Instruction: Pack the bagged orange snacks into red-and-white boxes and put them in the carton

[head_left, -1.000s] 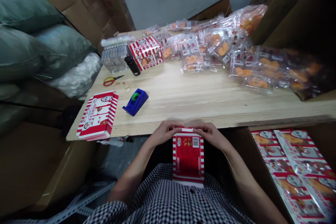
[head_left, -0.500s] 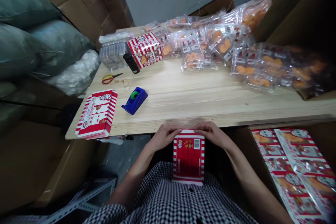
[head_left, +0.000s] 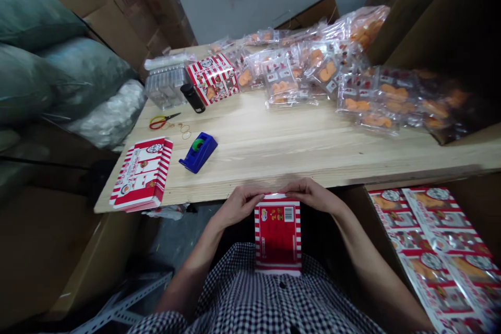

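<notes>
A red cardboard box [head_left: 278, 235] with striped red-and-white sides stands upright against my lap, its printed back with a barcode facing me. At its top left edge my left hand [head_left: 240, 204] is closed, thumb on the near side and fingers behind. My right hand [head_left: 311, 195] grips the top right edge in the same way. Both sets of fingertips are partly hidden behind the box's top. Just beyond the hands runs the front edge of the wooden table [head_left: 250, 162].
On the table are a blue tape dispenser [head_left: 198, 152], a stack of flat printed cartons [head_left: 141, 174], scissors [head_left: 164, 120], a black bottle [head_left: 193, 98], a striped box [head_left: 213, 79], clear plastic cases [head_left: 166, 87] and several bagged orange toys [head_left: 282, 86]. At lower right, an open carton holds packed boxes [head_left: 438, 242].
Both hands stay at the box's top edge with only slight finger shifts. The view has swayed a little; the things on the table keep their places.
</notes>
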`<action>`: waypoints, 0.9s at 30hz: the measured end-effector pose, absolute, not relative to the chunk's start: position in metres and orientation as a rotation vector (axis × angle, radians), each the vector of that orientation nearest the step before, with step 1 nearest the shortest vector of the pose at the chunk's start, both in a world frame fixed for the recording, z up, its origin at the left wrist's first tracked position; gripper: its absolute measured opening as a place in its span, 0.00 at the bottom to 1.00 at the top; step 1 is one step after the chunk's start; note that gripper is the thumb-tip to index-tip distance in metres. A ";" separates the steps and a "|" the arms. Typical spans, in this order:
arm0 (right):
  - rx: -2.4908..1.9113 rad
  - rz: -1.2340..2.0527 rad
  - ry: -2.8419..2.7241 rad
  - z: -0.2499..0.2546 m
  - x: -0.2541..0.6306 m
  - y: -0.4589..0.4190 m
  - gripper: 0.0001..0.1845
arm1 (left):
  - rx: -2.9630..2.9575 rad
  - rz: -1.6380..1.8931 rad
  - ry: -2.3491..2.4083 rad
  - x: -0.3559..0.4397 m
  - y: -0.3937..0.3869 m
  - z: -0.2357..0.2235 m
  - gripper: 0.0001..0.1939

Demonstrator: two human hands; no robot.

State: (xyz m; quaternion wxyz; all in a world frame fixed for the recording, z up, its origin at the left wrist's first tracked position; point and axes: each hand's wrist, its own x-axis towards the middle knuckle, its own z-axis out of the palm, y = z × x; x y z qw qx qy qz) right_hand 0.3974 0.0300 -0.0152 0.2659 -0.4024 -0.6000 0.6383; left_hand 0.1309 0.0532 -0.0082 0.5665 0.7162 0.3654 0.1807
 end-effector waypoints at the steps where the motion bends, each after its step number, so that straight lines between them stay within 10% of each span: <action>1: -1.116 1.651 -1.629 -0.016 0.394 0.026 0.16 | 1.683 0.423 0.858 0.130 0.053 -0.009 0.18; 22: -1.168 1.291 -1.654 -0.026 0.378 -0.010 0.14 | 1.728 0.583 0.781 0.132 0.032 -0.015 0.17; 27: -1.195 1.289 -1.581 -0.032 0.384 -0.014 0.13 | 1.612 1.040 1.511 0.060 0.094 -0.006 0.21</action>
